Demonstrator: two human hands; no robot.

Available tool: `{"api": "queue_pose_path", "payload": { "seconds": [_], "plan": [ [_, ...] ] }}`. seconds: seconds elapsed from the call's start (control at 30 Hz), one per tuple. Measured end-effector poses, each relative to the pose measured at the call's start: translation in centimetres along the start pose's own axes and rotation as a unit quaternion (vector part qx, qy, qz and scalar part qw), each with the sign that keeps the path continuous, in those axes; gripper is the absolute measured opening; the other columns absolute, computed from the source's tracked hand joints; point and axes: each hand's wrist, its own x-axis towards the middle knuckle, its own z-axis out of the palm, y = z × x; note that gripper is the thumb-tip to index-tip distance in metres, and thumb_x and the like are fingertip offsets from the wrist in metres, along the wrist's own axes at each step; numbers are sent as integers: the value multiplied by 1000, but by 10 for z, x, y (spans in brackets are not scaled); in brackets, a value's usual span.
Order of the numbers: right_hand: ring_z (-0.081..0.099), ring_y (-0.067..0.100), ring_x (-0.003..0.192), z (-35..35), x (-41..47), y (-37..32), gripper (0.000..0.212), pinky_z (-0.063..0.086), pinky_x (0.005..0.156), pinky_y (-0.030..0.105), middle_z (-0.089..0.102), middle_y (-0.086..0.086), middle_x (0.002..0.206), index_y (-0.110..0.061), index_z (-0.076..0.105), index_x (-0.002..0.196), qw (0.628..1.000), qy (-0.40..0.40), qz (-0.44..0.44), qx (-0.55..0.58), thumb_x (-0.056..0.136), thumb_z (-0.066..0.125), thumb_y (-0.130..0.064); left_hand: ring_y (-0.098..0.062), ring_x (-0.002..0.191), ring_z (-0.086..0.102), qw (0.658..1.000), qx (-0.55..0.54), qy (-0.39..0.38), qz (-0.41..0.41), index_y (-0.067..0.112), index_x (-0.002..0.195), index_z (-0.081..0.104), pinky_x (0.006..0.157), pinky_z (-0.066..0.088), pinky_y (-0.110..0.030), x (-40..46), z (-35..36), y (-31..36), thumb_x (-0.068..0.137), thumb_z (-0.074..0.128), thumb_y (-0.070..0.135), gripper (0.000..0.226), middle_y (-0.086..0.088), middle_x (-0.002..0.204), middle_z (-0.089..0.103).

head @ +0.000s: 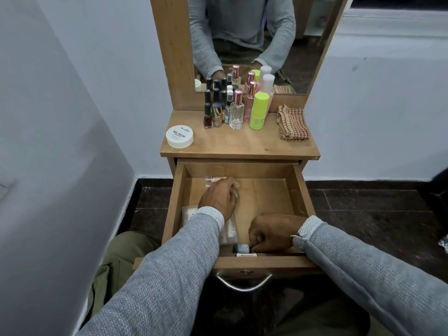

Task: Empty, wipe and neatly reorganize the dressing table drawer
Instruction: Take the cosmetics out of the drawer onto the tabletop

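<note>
— Where are the hands?

— Both are down in the open drawer. The left hand is curled over something small near the back left; a bit of pale blue shows at the fingertips, but I cannot tell what it is or whether it is truly gripped. The right hand is fisted at the front wall, fingers bent around a small dark bottle lying on its side (blue label, looks like glass).

— How will that bottle handle?

— Light and rigid, I'd judge, but smooth and breakable. Pinch it across the body, not by the cap, and lift it clear of the white case just beside it.

— Anything else left inside?

— Clear plastic packets under the left wrist, and a blurred clear item at the back. The packets look flimsy and slippery, so better to take them by an edge.

— And on the tabletop?

— Nail polish bottles, a square clear perfume bottle, a neon yellow bottle, a white nail polish remover jar and a checked cloth, soft, ready for wiping.

— So, emptying is well along?

— Seems so; wiping is not begun.
</note>
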Motion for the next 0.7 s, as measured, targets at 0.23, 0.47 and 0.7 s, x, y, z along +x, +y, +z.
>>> {"api": "queue_pose_path", "payload": {
  "seconds": [0.23,0.47,0.7],
  "plan": [
    [59,9,73,-6,-6,22,18,52,65,28,62,-8,81,-25,63,77,997,51,52,27,74,68,-42,-19,91,62,1000,4,-25,15,23,101,63,85,51,-34,3,2,-2,89,49,4,26,2,98,68],
    [62,5,71,-38,-19,33,14,51,63,23,66,-8,79,-21,65,85,953,277,11,121,79,74,-29,-15,92,60,991,-6,-104,84,19,103,64,77,48,-25,-1,5,2,79,45,-11,43,7,94,62],
    [58,4,68,-51,-7,19,19,49,62,19,65,-6,78,-18,63,93,903,391,-11,176,80,75,-26,-13,78,58,991,-57,-18,118,23,105,57,71,49,-30,-1,0,7,87,64,26,19,5,83,63]
  ]
}}
